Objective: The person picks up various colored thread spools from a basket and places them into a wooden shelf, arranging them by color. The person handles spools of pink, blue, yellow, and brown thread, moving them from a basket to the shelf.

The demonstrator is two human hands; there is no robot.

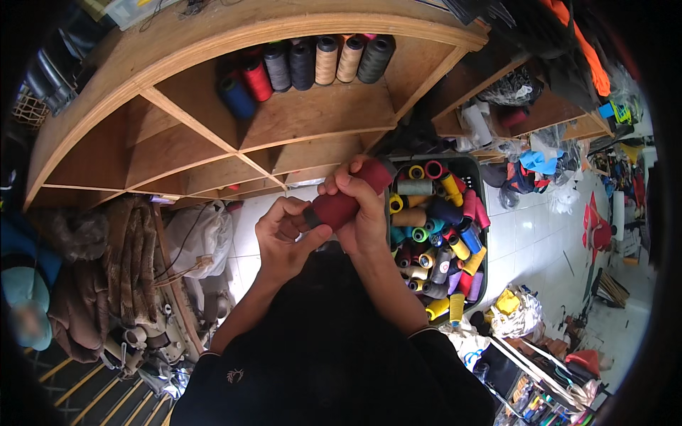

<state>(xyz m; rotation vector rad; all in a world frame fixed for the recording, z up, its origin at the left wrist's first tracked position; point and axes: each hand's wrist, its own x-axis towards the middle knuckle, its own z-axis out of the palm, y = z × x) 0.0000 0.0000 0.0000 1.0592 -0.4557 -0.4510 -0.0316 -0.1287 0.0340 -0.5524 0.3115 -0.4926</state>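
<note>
A dark red spool of thread [337, 207] with dark ends is held tilted in front of my chest, its upper end pointing right. My right hand [362, 202] wraps round its middle and upper part. At the lower left end, the fingers and thumb of my left hand [288, 234] close about the dark rim of the spool. What those fingertips pinch there, if anything besides the rim, is too small to make out. To the right of my right hand stands a dark crate [483, 273] full of thread spools [442, 245] in many colours, lying in a jumble.
A wooden shelf unit [320, 25] with square compartments rises ahead; one compartment holds a row of upright spools [327, 60]. White tiled floor [522, 234] lies to the right, with plastic bags [565, 188]. Brown fabric [131, 248] and a white sack [206, 241] are at left.
</note>
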